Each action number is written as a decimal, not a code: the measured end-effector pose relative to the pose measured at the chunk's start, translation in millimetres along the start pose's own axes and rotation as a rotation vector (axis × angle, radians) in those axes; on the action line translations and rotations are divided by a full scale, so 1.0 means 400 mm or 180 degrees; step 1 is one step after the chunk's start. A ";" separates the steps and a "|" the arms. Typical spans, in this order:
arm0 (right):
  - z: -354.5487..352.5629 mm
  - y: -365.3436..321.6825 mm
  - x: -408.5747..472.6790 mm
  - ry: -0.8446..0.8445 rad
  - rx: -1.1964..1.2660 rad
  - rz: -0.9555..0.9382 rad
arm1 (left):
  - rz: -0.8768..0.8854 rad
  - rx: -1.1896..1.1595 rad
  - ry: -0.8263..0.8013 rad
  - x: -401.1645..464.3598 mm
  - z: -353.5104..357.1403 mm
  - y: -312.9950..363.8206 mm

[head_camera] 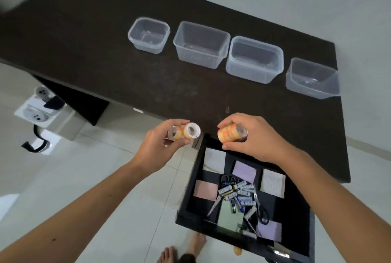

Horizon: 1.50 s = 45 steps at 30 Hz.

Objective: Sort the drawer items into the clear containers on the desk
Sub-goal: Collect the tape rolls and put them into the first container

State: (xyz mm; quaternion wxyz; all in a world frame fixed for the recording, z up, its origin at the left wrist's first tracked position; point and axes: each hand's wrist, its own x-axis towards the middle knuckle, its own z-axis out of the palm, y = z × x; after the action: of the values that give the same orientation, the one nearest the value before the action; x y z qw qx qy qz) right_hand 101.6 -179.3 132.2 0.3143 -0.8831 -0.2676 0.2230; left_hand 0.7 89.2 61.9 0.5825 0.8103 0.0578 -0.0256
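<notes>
Sorting barely begun: four clear containers (pixel 254 59) stand in a row on the dark, matte bench (pixel 105 51), all apparently empty. The left hand (pixel 163 144) curls its fingers round two small tape rolls (pixel 185 132), white-cored with orange wrap; the right hand (pixel 254 137) grips a short stack of the same rolls (pixel 231 133), held just above the open black drawer (pixel 296 209). Neither load has reached a container. Still in the drawer: square pastel sticky-note pads (pixel 244 171), a loose heap of cylindrical batteries (pixel 237 190) and metal-bladed scissors (pixel 262 213). The containers are thin, glossy plastic with rounded corners; the pads look flat and papery.
</notes>
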 end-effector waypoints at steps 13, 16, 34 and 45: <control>-0.123 -0.151 0.389 -0.0037 -0.0307 -0.0464 | 0.0236 0.0097 0.0845 0.235 -0.173 0.042; -0.127 -0.178 0.460 -0.0043 -0.0330 -0.0512 | 0.0210 0.0103 0.0920 0.281 -0.219 0.033; -0.136 -0.290 0.949 0.0351 -0.0496 -0.0230 | 0.0469 0.0967 0.1104 0.675 -0.521 -0.017; -0.091 -0.265 1.001 0.0274 -0.0438 -0.0302 | 0.0270 0.0588 0.0674 0.700 -0.516 -0.053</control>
State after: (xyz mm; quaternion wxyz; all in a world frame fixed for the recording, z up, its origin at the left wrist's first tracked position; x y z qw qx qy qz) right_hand 390.1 120.1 139.1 0.2743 -0.8977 -0.3101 0.1508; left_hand 270.4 309.1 77.7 0.4967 0.8604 0.0820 0.0795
